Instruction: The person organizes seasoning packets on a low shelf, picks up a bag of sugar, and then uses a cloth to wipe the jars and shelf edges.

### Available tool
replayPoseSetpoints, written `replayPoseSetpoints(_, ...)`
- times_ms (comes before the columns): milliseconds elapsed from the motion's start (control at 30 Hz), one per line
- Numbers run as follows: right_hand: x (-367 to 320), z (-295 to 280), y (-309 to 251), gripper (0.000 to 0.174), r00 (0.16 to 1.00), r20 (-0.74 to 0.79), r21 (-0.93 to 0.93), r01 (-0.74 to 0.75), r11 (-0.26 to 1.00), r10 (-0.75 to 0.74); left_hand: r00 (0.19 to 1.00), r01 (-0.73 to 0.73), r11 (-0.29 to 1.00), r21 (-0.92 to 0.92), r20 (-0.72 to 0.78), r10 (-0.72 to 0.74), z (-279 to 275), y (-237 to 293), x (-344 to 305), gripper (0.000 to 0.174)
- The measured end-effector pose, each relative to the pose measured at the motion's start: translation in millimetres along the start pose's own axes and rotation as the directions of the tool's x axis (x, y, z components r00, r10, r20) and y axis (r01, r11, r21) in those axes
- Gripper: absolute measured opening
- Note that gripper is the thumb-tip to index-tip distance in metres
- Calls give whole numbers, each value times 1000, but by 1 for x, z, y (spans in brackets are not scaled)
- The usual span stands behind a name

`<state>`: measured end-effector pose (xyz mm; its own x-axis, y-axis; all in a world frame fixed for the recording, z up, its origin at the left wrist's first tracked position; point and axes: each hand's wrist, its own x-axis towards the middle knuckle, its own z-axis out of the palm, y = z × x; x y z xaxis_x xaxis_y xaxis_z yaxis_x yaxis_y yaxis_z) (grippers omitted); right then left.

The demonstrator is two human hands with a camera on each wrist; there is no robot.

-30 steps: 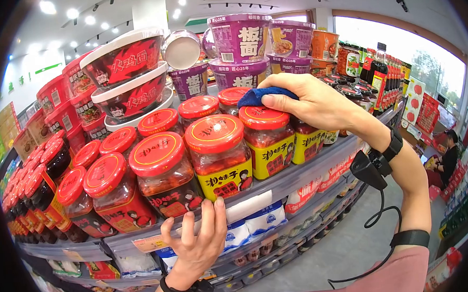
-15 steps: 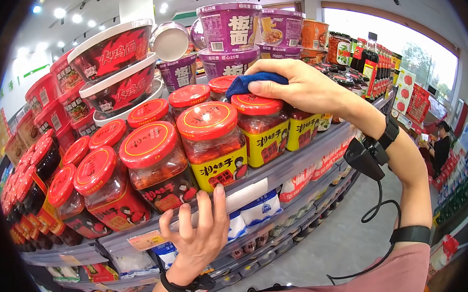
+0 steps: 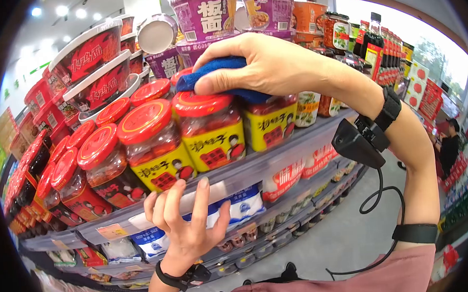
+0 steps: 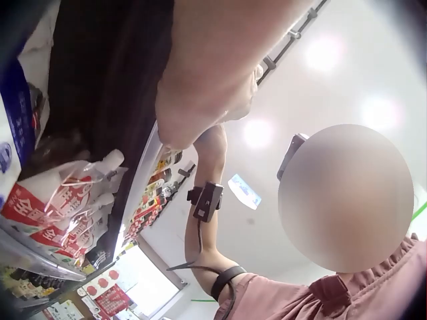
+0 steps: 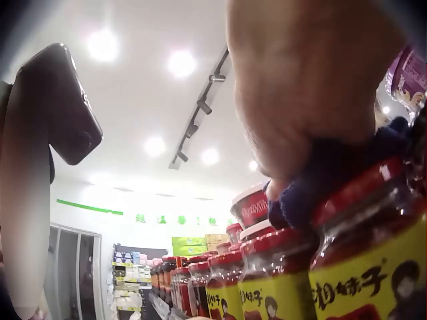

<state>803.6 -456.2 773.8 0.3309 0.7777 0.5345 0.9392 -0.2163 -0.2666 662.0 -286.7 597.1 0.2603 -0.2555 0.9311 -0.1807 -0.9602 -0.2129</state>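
Note:
In the head view my right hand (image 3: 256,65) holds a folded blue cloth (image 3: 209,72) against the red lid of a jar with a yellow label (image 3: 213,147), thumb on the cloth's near side. The right wrist view shows the dark blue cloth (image 5: 313,177) under the hand, touching jar lids. Lower down, my left hand (image 3: 188,222) has its fingers spread, fingertips at the shelf's front edge (image 3: 230,172) below the jars. Nothing is seen in its grip. The left wrist view shows the left hand (image 4: 207,100) close up beside the shelf edge.
Red-lidded jars (image 3: 99,148) line the shelf to the left. Behind stand red noodle bowls (image 3: 89,58) and purple tubs (image 3: 206,15); dark bottles (image 3: 371,46) are at the right. White-and-blue bags (image 3: 242,203) lie on the shelf below. A person (image 3: 448,148) sits in the right background.
The view has shifted along the shelf, and the jars appear further left. My right hand and cloth are over a different part of the row. The left hand's thumb now shows, spread outward.

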Motion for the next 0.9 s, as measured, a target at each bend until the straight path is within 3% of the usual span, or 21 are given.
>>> replayPoseSetpoints(100,-5,-31,7,32,994,-100,40,-49,998,52,996,-14,998,-68,90,20,14,26,16,68)
replayPoseSetpoints(133,-6,-43,16,32,976,-216,-3,-34,999,33,992,-42,999,-17,116,43,20,37,24,67)
replayPoseSetpoints(167,-7,-54,16,31,951,-308,95,12,995,18,992,-65,998,12,105,64,28,45,32,67)
replayPoseSetpoints(233,-36,-87,-3,32,942,-259,398,-95,913,211,993,-87,993,82,91,79,38,61,53,66)
replayPoseSetpoints(267,-42,-94,12,32,947,-253,400,-84,913,198,994,-68,995,74,86,61,42,68,61,66)
replayPoseSetpoints(333,-48,-99,53,35,918,-394,-27,33,999,-41,992,-21,997,79,123,11,50,79,76,66)
replayPoseSetpoints(367,-48,-94,69,40,920,-263,-148,259,955,-290,988,-1,995,98,153,-14,54,83,81,67)
replayPoseSetpoints(400,-59,-86,81,41,969,-41,-135,237,962,-244,988,9,993,116,151,-26,58,88,81,67)
replayPoseSetpoints(433,-72,-77,83,43,965,183,-132,215,968,-189,987,55,986,158,143,-78,64,92,79,63)
replayPoseSetpoints(500,-81,-70,85,45,952,70,-221,307,926,-299,982,110,971,213,129,-139,70,95,75,60)
replayPoseSetpoints(700,-85,-70,77,28,941,-105,-107,310,945,-321,995,53,971,233,66,-70,73,97,64,58)
replayPoseSetpoints(800,-78,-85,76,30,994,34,125,96,988,-101,1000,-27,978,208,14,24,74,94,54,52)
replayPoseSetpoints(833,-74,-89,79,28,994,-29,216,108,970,-104,999,-35,978,204,15,33,75,91,47,52)
replayPoseSetpoints(900,-78,-110,81,28,986,-169,196,49,979,-15,998,-65,991,115,27,62,75,85,32,49)
